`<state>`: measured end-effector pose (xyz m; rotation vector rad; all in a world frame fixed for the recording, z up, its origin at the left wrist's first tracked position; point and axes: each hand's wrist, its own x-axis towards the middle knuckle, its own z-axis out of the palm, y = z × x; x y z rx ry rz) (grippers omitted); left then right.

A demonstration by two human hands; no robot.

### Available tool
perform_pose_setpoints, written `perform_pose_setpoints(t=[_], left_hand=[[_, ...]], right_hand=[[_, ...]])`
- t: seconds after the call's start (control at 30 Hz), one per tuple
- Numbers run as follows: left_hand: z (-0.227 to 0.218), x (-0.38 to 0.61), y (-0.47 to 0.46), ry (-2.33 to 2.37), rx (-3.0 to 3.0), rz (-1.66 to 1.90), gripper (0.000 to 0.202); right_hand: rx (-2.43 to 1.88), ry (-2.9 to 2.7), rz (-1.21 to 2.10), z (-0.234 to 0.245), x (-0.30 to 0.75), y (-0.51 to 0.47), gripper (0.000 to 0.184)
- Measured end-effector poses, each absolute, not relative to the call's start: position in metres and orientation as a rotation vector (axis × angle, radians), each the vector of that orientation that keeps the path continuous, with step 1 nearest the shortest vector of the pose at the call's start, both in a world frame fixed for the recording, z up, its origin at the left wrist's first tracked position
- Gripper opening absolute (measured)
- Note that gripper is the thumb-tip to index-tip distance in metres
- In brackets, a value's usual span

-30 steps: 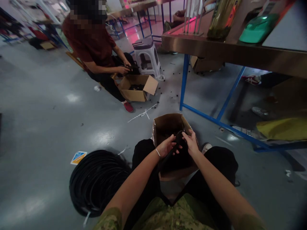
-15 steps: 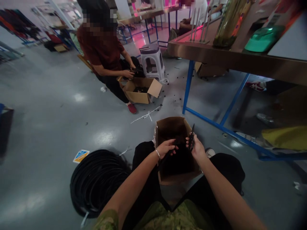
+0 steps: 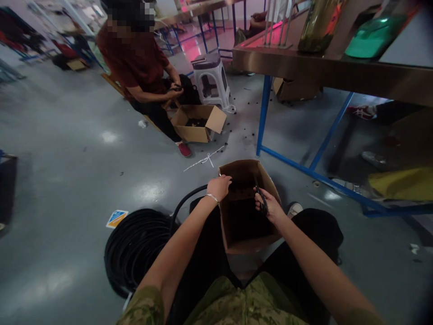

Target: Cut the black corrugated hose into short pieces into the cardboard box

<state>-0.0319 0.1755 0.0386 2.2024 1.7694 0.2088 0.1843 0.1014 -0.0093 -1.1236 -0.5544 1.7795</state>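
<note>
My left hand [image 3: 219,187] is closed around a black hose [image 3: 187,195] at the left rim of an open cardboard box [image 3: 241,247]. The hose curves up from a large black coil [image 3: 137,250] lying on the floor at my left. Over the box's right side, my right hand [image 3: 270,205] grips black-handled scissors [image 3: 262,202], their blades pointing up and away from me. Whether the blades are apart cannot be made out. The box stands between my knees, its inside dark, with small black pieces faintly visible against the far wall.
Ahead left, a seated person [image 3: 142,67] works over another cardboard box [image 3: 194,132]. Near them stands a grey-white stool [image 3: 211,81]. A metal-edged table [image 3: 304,72] on blue legs fills the right. White string [image 3: 204,159] and small black bits lie on the floor.
My left hand has moved left and slightly up to the box rim, and the hose now arches out from the coil to it. My right hand has shifted a little left with the scissors.
</note>
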Motion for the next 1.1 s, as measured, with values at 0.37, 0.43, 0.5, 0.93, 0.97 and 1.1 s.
perform_pose_setpoints(t=[0.37,0.43,0.5,0.93,0.97,1.1], left_hand=[[0.013,-0.015,0.167,1.516,2.018,0.562,0.022],[0.012,-0.012,0.166,1.509,2.009,0.551,0.023],[0.010,-0.007,0.165,1.499,1.997,0.548,0.024],[0.004,0.002,0.165,1.563,1.984,0.566,0.025],[0.004,0.002,0.165,1.567,1.987,0.557,0.025],[0.004,0.003,0.165,1.579,1.995,0.516,0.024]], right_hand=[[-1.221,-0.883,1.789,-0.008,0.179,0.087,0.046],[-1.207,-0.913,1.765,-0.008,0.176,0.089,0.046],[-1.209,-0.907,1.748,-0.008,0.173,0.092,0.046],[-1.206,-0.932,1.662,-0.015,0.161,0.105,0.048],[-1.215,-0.944,1.656,-0.015,0.161,0.105,0.048],[-1.248,-0.968,1.645,-0.015,0.162,0.105,0.050]])
